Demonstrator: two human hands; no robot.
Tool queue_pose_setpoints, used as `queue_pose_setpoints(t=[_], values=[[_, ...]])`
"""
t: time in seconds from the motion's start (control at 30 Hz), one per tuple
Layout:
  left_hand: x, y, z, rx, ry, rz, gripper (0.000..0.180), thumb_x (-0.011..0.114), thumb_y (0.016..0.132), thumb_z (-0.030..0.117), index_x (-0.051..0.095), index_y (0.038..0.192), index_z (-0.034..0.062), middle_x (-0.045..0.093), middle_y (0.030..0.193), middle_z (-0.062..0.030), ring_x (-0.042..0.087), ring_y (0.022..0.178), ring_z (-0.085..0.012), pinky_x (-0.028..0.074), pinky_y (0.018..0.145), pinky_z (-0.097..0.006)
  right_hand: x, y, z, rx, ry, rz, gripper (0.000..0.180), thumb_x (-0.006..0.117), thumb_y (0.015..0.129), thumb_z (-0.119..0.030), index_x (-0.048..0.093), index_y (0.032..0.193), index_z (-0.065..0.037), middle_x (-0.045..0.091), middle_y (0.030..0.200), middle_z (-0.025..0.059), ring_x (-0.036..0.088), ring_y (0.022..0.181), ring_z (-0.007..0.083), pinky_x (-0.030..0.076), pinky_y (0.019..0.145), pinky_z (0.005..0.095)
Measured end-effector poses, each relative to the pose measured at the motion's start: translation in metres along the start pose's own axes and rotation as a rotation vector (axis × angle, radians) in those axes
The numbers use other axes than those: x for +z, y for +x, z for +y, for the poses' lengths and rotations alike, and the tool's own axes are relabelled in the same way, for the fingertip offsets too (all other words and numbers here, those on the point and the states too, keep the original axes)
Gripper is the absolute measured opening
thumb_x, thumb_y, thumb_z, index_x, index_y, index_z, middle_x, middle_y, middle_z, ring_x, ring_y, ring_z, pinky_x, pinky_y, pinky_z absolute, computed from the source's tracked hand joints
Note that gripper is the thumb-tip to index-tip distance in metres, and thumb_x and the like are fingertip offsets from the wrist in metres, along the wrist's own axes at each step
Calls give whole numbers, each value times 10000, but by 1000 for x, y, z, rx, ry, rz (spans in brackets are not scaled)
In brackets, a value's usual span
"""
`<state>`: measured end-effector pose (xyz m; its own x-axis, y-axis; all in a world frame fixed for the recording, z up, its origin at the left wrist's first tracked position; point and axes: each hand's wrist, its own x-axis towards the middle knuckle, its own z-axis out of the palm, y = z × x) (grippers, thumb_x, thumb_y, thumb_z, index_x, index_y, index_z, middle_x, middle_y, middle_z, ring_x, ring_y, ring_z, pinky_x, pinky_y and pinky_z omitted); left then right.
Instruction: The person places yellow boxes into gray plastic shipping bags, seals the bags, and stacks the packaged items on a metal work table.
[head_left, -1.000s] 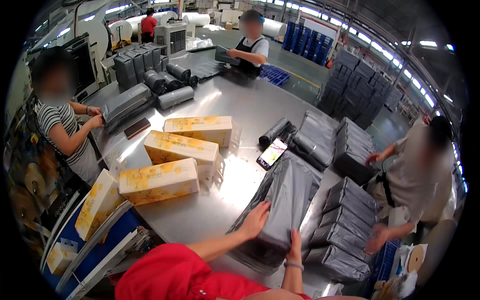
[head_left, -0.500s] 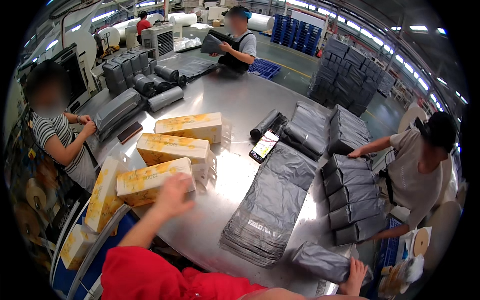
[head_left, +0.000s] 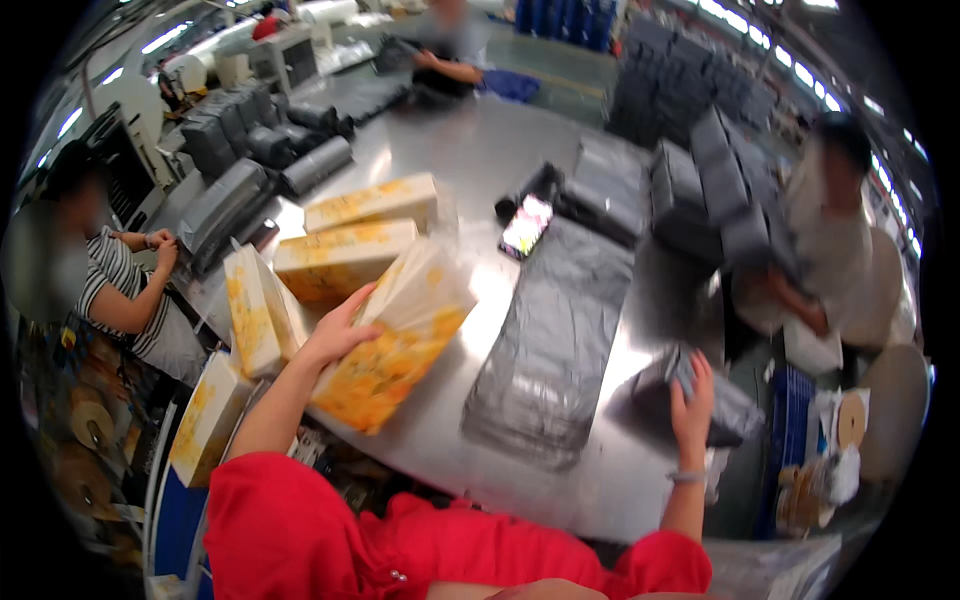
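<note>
My left hand (head_left: 338, 332) grips a yellow and white box (head_left: 400, 340) and holds it tilted above the near left part of the steel table (head_left: 480, 160). My right hand (head_left: 690, 395) rests on a filled grey mailer bag (head_left: 705, 400) at the table's near right edge. Between my hands lies a flat pile of empty grey mailer bags (head_left: 550, 340).
More yellow boxes (head_left: 345, 255) lie and stand at the left. A phone (head_left: 527, 225) lies mid-table. Stacked grey parcels (head_left: 700, 190) fill the right side. One person sits at the left (head_left: 110, 285), another stands at the right (head_left: 830, 230), a third at the far end (head_left: 450, 50).
My left hand has lifted a yellow box off the table toward me. My right hand has moved up onto the grey filled bag at the right edge.
</note>
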<state>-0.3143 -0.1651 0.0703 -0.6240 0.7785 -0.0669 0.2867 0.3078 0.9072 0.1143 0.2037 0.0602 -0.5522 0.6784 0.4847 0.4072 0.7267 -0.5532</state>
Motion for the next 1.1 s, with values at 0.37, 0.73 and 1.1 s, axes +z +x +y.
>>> queue_pose_setpoints(t=[0.37,0.73,1.1], values=[[182,2,-19,230,281,-306,328,604,832,136,575,1147,48,622,971,-100,613,805,-211,498,704,-304,141,-57,-11,503,872,-258,356,376,990,-275,554,1129,0,602,1074,60,554,990,136,427,873,256],[241,109,-6,437,573,-113,51,504,823,40,555,832,41,584,904,-129,587,860,-315,493,707,-398,157,-46,-10,73,-133,-139,120,557,815,-5,577,930,-29,578,896,146,574,790,329,486,685,344],[246,74,-30,187,455,-207,280,551,810,135,517,1045,-13,602,994,-247,560,941,-418,462,797,-455,148,-63,-17,317,-257,-342,192,518,846,-185,579,979,-60,634,890,182,602,853,373,484,679,453]])
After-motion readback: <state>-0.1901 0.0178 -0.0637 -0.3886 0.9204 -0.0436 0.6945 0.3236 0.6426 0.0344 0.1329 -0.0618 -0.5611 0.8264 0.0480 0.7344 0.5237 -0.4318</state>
